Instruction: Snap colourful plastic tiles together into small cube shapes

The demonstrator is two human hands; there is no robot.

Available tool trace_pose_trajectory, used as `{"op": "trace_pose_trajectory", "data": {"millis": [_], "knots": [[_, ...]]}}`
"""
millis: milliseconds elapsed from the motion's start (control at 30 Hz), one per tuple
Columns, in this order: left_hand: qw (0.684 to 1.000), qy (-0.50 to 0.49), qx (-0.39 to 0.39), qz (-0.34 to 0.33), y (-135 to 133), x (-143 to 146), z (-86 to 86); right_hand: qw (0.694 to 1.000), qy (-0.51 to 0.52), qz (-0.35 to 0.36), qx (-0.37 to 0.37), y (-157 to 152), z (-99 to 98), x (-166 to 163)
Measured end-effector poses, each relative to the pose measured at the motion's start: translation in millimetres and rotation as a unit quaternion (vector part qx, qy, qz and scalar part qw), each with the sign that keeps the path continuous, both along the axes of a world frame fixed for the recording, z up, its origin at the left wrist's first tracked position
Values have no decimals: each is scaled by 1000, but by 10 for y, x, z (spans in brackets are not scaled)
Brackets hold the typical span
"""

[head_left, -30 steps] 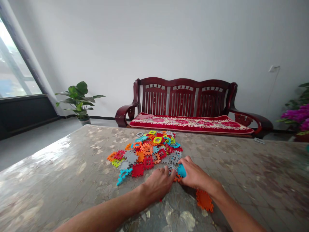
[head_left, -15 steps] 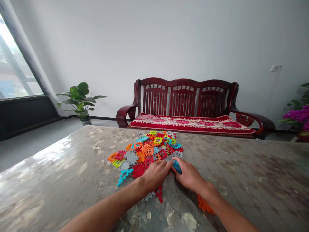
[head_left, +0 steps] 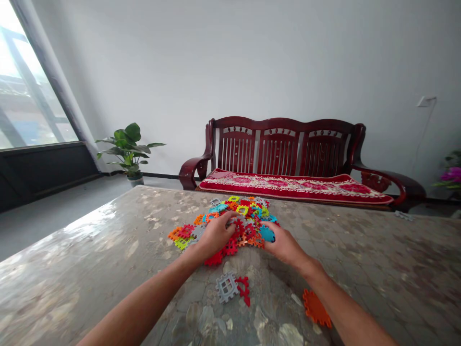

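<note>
A pile of flat, toothed plastic building tiles [head_left: 237,216] in red, orange, blue, grey and yellow-green lies on the marbled table [head_left: 108,269]. My left hand [head_left: 215,234] rests on the pile's left part, fingers curled over the tiles. My right hand [head_left: 283,242] lies at the pile's right edge, its fingers closed on a blue tile [head_left: 267,234]. Nearer to me, a grey tile [head_left: 226,287] and a red tile [head_left: 245,289] lie side by side. An orange tile [head_left: 316,308] sits under my right forearm.
A dark red wooden bench [head_left: 288,158] with a red patterned cushion stands behind the table. A potted green plant [head_left: 130,150] is on the floor at the left, by a window. Purple flowers [head_left: 452,175] show at the far right. One small grey tile [head_left: 403,215] lies at the table's far right.
Both hands have reached farther forward onto the pile. The grey and red tiles that were under my left hand now lie uncovered near me. The blue tile stays in my right hand.
</note>
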State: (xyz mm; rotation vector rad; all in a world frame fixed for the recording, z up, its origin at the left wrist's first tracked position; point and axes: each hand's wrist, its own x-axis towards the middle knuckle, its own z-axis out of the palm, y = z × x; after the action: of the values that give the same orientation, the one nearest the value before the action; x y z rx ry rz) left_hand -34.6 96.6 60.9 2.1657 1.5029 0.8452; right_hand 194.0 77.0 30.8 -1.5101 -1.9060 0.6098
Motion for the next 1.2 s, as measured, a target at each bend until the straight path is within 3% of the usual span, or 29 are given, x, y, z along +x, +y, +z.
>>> {"op": "trace_pose_trajectory", "data": {"millis": [100,233,400,533,667,733,900,1033,1200], "knots": [[998,-8,15,56,163,-120,83,997,77,-22,-14,232,32,-49],[995,0,30,94,317,-276,143,994,103,-28,-17,446,155,-84],[995,6,46,93,297,-473,137,995,87,-26,-27,326,166,143],[996,44,78,-3,-54,-514,-28,995,9,-13,-104,-51,25,527],[973,103,-3,-207,-577,-418,-212,981,-114,43,-148,-526,-70,858],[951,151,-29,-270,-762,-358,-250,973,-153,77,-153,-731,-89,924],[928,223,-33,-297,-871,-264,-243,962,-224,57,-149,-1000,-133,838],[928,207,-3,-309,-830,-250,-267,960,-233,42,-147,-1012,-132,731],[948,152,-26,-277,-825,-270,-418,964,-216,43,-148,-947,-120,680]]}}
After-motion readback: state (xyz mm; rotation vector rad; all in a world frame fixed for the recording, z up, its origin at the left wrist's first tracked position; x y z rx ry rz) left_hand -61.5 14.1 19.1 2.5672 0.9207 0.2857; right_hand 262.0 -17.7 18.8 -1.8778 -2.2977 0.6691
